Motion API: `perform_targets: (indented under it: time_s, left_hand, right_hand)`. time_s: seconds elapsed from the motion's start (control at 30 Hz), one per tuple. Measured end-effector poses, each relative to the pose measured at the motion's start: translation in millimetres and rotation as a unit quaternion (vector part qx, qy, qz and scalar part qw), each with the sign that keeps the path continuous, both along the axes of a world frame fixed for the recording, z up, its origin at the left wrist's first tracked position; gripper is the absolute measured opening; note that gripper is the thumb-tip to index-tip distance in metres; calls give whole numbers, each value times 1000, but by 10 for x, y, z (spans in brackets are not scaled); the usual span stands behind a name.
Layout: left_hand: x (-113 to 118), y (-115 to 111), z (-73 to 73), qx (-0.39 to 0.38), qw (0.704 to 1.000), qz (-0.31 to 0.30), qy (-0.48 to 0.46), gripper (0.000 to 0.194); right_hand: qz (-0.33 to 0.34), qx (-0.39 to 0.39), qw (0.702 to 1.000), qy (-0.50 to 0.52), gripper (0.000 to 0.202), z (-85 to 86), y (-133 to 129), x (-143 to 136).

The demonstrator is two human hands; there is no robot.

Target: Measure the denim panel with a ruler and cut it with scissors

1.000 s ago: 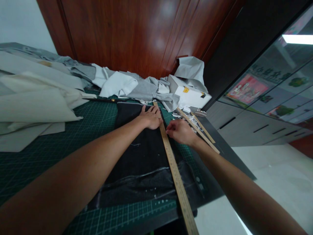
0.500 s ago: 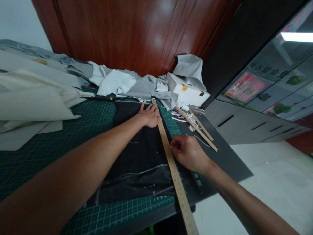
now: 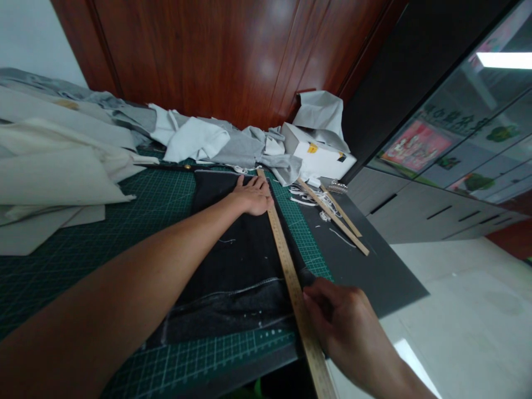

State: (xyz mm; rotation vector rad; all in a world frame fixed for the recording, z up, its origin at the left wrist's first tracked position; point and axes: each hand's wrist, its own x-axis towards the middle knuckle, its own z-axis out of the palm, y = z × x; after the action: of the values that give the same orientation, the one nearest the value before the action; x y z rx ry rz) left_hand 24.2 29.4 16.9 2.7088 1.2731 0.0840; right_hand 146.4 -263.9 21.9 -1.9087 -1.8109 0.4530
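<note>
A black cloth (image 3: 241, 249) with pale stitching lies flat on the green cutting mat (image 3: 162, 199). Across its right part runs a long wooden ruler (image 3: 286, 257), whose near end sticks out past the table edge. My left hand (image 3: 253, 195) rests with fingers spread on the cloth and the far end of the ruler. Beside the ruler's near part, at the cloth's right edge, my right hand (image 3: 343, 313) is closed in a pinch; what lies between its fingertips is too small to make out.
Cream fabric (image 3: 54, 166) is piled at the left, and grey and white scraps (image 3: 195, 138) line the back. A white box (image 3: 318, 155) stands at the back right, near two wooden strips (image 3: 336, 216) and white cords (image 3: 310, 194).
My right hand has moved along the ruler toward me, still pinched, uncovering more of the mat's right edge. My left hand has stayed in place on the ruler and cloth.
</note>
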Motion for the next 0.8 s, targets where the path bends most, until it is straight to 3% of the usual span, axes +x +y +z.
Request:
perform_targets:
  time_s: [0.53,0.7,0.8]
  left_hand:
    - [3,7,11,-3,1000,-7,1,73]
    - [2,18,-19,6,1000,-16,-17,71]
    - [-5,33,-45,19,999,-21,-34,70]
  right_hand:
    - [-52,-49,996,45,30,-208,-601,-12]
    - [-103,-38,987,114,20,-89,-495,189]
    - [-123,-2,980,159,28,15,-330,342]
